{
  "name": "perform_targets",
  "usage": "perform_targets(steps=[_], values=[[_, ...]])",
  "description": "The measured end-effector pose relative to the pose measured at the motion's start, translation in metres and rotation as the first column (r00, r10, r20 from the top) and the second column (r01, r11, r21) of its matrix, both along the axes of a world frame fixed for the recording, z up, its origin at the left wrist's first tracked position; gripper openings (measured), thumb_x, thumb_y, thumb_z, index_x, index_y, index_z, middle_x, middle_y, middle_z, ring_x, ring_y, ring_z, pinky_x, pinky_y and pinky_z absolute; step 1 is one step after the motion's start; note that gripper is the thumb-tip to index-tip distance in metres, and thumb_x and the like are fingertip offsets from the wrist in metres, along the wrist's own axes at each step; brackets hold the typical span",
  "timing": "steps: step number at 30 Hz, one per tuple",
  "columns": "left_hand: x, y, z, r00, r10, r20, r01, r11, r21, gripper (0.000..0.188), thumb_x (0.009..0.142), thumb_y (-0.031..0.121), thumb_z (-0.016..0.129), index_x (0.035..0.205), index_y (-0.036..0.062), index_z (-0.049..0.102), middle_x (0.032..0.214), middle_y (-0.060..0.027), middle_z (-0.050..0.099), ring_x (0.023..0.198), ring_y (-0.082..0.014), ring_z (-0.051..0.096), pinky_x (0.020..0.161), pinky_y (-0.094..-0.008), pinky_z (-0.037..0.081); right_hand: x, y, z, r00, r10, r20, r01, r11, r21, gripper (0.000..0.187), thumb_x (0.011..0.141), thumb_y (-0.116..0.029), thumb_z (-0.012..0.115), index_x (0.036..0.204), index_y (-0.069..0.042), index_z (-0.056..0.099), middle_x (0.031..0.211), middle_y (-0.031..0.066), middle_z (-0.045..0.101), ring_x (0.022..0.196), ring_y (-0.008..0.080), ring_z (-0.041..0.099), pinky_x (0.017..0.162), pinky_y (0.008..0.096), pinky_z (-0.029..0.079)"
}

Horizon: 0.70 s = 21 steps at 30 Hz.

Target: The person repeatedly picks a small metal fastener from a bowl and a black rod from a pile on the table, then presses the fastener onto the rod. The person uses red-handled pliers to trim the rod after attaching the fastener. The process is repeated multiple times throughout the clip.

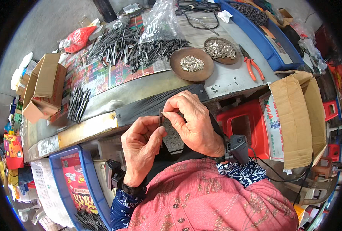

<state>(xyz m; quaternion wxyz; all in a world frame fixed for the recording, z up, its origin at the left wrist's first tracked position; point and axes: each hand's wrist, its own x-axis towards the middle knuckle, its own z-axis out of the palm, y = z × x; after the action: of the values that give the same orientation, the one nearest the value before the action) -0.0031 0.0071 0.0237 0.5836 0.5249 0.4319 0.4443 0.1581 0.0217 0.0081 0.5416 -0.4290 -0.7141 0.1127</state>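
Observation:
My left hand pinches a thin, dark, narrow piece upright between thumb and fingers, just off the table's near edge. My right hand is closed at the upper end of that piece, thumb and forefinger together; whether a small part sits between them is too small to tell. Beyond the hands a round brown dish holds small silvery pieces. Beside it stands a second dish with small grey metal pieces. Pliers with red handles lie to its right.
A heap of black strips covers the table's far left, partly under a clear plastic bag. A small bundle of strips lies nearer. Cardboard boxes stand left and right. Blue trays and a red stool are around.

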Motion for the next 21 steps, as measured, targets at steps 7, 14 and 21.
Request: perform_targets(steps=[7,14,21], values=[[0.002,-0.004,-0.007,0.988,0.092,-0.128,-0.072,0.985,0.157,0.014,0.087,-0.002,0.067,0.101,-0.0021,0.063,0.075,0.002,0.062,0.057,-0.0001,0.049,0.049,-0.0161,0.039,0.0,-0.002,0.0,1.0,0.005,0.015,-0.004,1.0,-0.017,0.017,0.079,0.002,0.067,0.09,-0.003,0.055,0.085,0.0092,0.058,0.078,0.0283,0.056,0.072,0.0366,0.045],[0.005,-0.003,-0.02,0.872,0.337,-0.355,-0.089,0.822,0.562,0.023,0.081,-0.003,0.071,0.102,0.0019,0.065,0.076,-0.0034,0.061,0.058,-0.0071,0.055,0.053,-0.0215,0.046,-0.001,-0.002,-0.001,1.0,0.003,0.021,-0.002,1.0,-0.029,0.016,0.08,0.002,0.067,0.09,-0.002,0.056,0.085,0.0095,0.058,0.078,0.0282,0.056,0.072,0.0364,0.045],[0.007,-0.002,-0.022,0.815,0.411,-0.409,-0.044,0.747,0.663,0.026,0.078,-0.001,0.073,0.103,0.0049,0.066,0.076,-0.0085,0.061,0.057,-0.0158,0.059,0.054,-0.026,0.049,-0.001,-0.002,-0.003,0.997,0.025,-0.068,-0.029,0.998,-0.052,0.014,0.082,0.002,0.067,0.09,-0.001,0.057,0.084,0.0095,0.059,0.076,0.0248,0.058,0.068,0.0324,0.047]])
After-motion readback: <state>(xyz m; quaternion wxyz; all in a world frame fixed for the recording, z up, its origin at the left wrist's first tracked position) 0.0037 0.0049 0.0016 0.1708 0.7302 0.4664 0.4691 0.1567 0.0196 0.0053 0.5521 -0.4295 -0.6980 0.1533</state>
